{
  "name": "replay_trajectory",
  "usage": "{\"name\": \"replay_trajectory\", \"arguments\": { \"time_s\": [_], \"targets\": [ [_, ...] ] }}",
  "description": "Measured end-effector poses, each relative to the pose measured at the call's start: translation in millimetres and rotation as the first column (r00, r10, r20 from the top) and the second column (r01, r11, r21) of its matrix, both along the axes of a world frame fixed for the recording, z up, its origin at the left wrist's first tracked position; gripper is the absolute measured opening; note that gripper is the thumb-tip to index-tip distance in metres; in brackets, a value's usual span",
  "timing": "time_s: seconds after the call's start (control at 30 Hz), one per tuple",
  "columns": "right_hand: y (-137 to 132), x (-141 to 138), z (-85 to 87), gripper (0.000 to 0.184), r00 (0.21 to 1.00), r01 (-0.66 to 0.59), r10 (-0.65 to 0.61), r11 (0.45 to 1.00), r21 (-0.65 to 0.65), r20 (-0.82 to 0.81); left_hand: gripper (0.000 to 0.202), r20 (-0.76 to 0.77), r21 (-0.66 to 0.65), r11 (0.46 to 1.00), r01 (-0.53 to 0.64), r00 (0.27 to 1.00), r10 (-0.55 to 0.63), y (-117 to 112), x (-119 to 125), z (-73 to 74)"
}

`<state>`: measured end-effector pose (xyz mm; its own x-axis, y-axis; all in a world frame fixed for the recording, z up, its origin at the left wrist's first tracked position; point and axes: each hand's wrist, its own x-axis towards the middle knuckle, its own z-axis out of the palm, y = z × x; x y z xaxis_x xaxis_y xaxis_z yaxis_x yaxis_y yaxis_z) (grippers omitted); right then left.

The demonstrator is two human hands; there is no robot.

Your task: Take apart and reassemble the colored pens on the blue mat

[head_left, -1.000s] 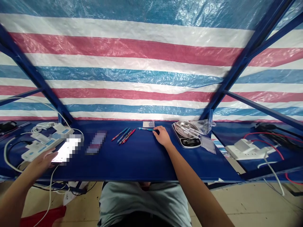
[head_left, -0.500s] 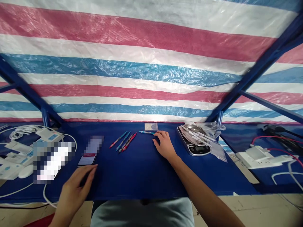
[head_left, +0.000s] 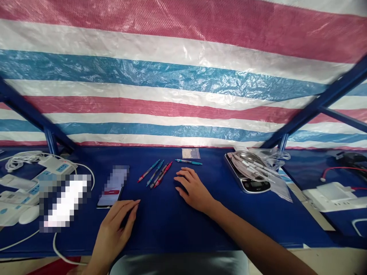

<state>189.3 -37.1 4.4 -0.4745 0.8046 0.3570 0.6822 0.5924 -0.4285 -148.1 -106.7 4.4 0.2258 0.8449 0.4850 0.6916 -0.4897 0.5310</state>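
Pens (head_left: 155, 173) lie on the table (head_left: 160, 229), mostly left of the right grip (head_left: 196, 191), its fingers spread; whether the left grip (head_left: 113, 225), near the phone (head_left: 109, 196), is together cannot be told.

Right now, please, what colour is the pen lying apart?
The pen is mostly blue: head view.
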Motion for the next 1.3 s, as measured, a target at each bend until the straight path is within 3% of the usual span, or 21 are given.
{"name": "replay_trajectory", "arguments": {
  "time_s": [0.17,0.33,0.47,0.6,0.7,0.77,0.83,1.1,1.3],
  "targets": [
    [19,-20,7.5,0.047,0.986,-0.139,0.139,0.99,-0.01,0.09,0.026,-0.035,-0.001,1.0,-0.03,0.999,0.03,0,-2,6.8],
    [50,-35,9.9,0.035,0.96,-0.247,0.238,0.968,0.049,0.149,0.027,-0.044,-0.009,0.994,-0.112,0.993,0.112,-1,-3,9.2],
    [60,-41,11.8,0.03,0.943,-0.308,0.295,0.949,0.073,0.152,0.029,-0.065,-0.014,0.969,-0.248,0.967,0.247,0,-24,12.1],
    [57,-43,11.9,0.028,0.935,-0.332,0.314,0.938,0.097,0.162,0.049,-0.188,0.0,0.853,-0.522,0.838,0.513,9,-74,20.8],
    [54,-44,11.4,0.025,0.931,-0.341,0.319,0.933,0.113,0.177,0.075,-0.327,-0.069,0.683,-0.727,0.664,0.673,18,-112,27.8],
    [53,-44,11.6,0.024,0.932,-0.339,0.317,0.934,0.116,0.174,0.088,-0.416,-0.134,0.565,-0.814,0.564,0.714,24,-129,31.0],
    [51,-43,12.1,0.025,0.936,-0.331,0.31,0.937,0.112,0.167,0.097,-0.476,-0.191,0.517,-0.835,0.539,0.695,29,-139,32.6],
    [43,-31,14.5,0.028,0.955,-0.288,0.275,0.951,0.114,0.111,0.096,-0.511,-0.187,0.556,-0.81,0.563,0.649,36,-144,31.7],
    [40,-20,16.4,0.031,0.96,-0.276,0.266,0.954,0.119,0.089,0.099,-0.536,-0.205,0.66,-0.723,0.647,0.542,53,-158,26.2]
  ]
}}
